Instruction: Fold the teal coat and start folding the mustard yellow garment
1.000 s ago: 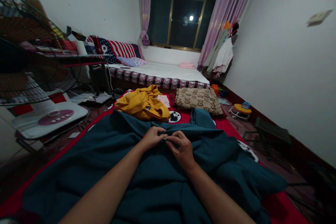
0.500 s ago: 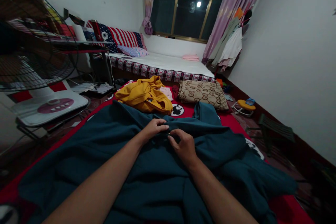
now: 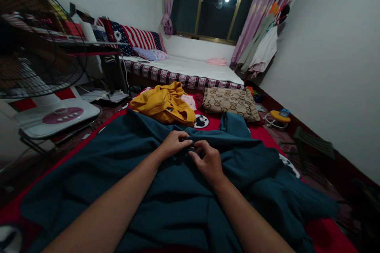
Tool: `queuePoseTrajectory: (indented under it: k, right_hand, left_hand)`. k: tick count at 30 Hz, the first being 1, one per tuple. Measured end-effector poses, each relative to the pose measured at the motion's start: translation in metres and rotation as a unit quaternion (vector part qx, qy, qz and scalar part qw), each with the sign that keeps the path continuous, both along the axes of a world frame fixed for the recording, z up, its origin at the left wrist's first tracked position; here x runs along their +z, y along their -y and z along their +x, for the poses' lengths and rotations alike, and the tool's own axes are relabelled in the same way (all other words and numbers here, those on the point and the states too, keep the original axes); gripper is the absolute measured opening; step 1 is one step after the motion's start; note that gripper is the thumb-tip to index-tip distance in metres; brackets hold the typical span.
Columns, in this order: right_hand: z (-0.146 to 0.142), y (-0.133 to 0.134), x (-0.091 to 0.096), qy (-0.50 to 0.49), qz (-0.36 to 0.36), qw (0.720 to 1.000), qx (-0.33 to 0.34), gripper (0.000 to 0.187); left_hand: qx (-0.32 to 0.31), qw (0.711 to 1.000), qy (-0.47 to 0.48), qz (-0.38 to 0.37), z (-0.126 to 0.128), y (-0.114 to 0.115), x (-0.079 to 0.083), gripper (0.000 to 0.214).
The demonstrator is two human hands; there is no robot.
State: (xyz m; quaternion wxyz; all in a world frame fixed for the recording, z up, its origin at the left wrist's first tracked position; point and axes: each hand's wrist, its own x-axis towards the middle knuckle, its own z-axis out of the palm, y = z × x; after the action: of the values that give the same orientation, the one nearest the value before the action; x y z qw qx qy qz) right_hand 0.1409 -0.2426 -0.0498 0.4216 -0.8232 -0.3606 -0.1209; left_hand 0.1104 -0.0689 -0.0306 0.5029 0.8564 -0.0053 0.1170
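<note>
Lying crumpled, dark teal cloth [image 3: 89, 174] runs long axis left-to-right, under both forearms. Yellow garment [image 3: 162, 106] beyond it, apart. Left hand [image 3: 174, 145] — fingers curled shut, pinching raised fold at cloth's middle, straight ahead of body. Right hand [image 3: 208, 161] just beside, fingertips touching left's, closed on same fold — both hands equally near. Red mat [image 3: 326, 239] underneath.

A red mat [image 3: 264, 136] carries a spread teal cloth [image 3: 166, 201] at six o'clock, a yellow garment [image 3: 160, 104] at eleven, and a tan patterned cushion [image 3: 228, 102] at one.
</note>
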Motion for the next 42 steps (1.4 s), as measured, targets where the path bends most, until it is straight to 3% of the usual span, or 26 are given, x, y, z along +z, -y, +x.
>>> queuePoseTrajectory:
  k: [2, 6, 11, 15, 18, 25, 33, 38, 42]
  right_hand:
    - [0.000, 0.000, 0.000, -0.002, -0.031, 1.000, 0.000, 0.024]
    - [0.000, 0.001, -0.001, 0.039, -0.052, 0.997, 0.041, 0.010]
    - [-0.002, 0.003, 0.000, 0.101, 0.022, 0.990, 0.094, 0.020]
    - [-0.002, 0.003, 0.000, 0.087, 0.061, 0.988, 0.108, 0.013]
    - [-0.001, 0.002, -0.001, 0.071, 0.065, 0.991, 0.098, 0.004]
    - [0.000, 0.002, -0.001, 0.060, 0.073, 0.993, 0.069, 0.012]
    - [0.001, 0.002, -0.003, 0.031, -0.006, 0.999, 0.012, 0.008]
    - [0.001, 0.002, -0.003, 0.048, 0.030, 0.997, 0.051, 0.004]
    - [0.000, 0.002, -0.001, 0.048, 0.046, 0.997, 0.028, 0.010]
  left_hand:
    - [0.013, 1.000, -0.001, 0.011, 0.000, -0.001, 0.001, 0.027]
    - [0.034, 0.998, 0.010, 0.059, 0.000, -0.002, 0.005, 0.024]
    - [0.017, 0.993, 0.009, 0.118, -0.001, -0.004, 0.009, 0.017]
    - [-0.018, 0.991, -0.007, 0.130, -0.002, -0.006, 0.009, 0.020]
    - [-0.044, 0.991, -0.016, 0.124, -0.003, -0.008, 0.010, 0.023]
    - [-0.067, 0.993, -0.032, 0.095, -0.003, -0.008, 0.010, 0.027]
    - [-0.071, 0.995, -0.033, 0.069, -0.003, -0.008, 0.011, 0.027]
    - [-0.058, 0.996, -0.019, 0.068, -0.002, -0.008, 0.007, 0.026]
    - [-0.052, 0.996, -0.006, 0.073, -0.002, -0.009, 0.007, 0.025]
